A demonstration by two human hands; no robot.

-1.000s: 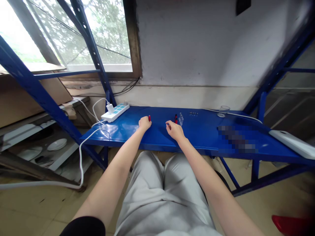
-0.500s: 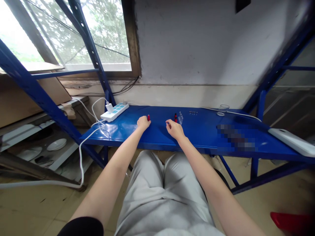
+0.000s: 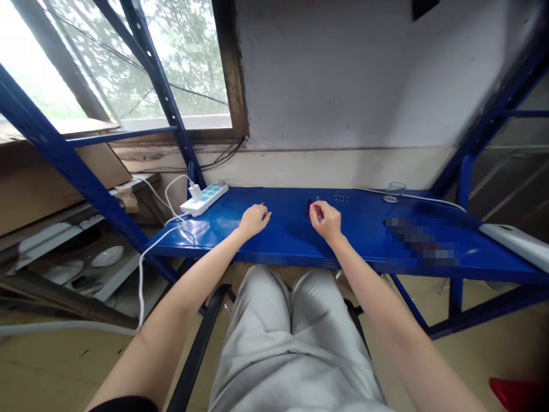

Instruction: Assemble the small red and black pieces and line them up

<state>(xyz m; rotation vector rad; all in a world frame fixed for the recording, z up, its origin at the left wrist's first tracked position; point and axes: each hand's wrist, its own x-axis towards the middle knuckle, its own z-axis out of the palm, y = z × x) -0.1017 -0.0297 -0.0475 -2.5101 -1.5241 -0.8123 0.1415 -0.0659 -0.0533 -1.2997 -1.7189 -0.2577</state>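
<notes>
My left hand [image 3: 254,221] is closed above the left half of the blue tabletop. A bit of a small red cylinder [image 3: 263,204] shows past its fingers; most of it is hidden. Further right, my right hand [image 3: 327,221] has its fingers pinched together, and whatever is between them cannot be made out. Right at its fingertips stand small red and black pieces [image 3: 309,208], partly covered by the hand. Behind it, one small clear piece [image 3: 318,198] peeks out. A row of several tiny metallic bits [image 3: 341,198] lies just beyond.
A white power strip [image 3: 205,199] with a plug and cable sits at the left end of the blue table [image 3: 283,243]. At the back right stands a clear glass [image 3: 394,192]. A blurred-out dark object [image 3: 420,240] and a white flat case [image 3: 517,243] lie on the right.
My right hand has moved right, over to the red and black pieces, and now covers most of the clear ones. My left hand has turned, hiding more of the red cylinder.
</notes>
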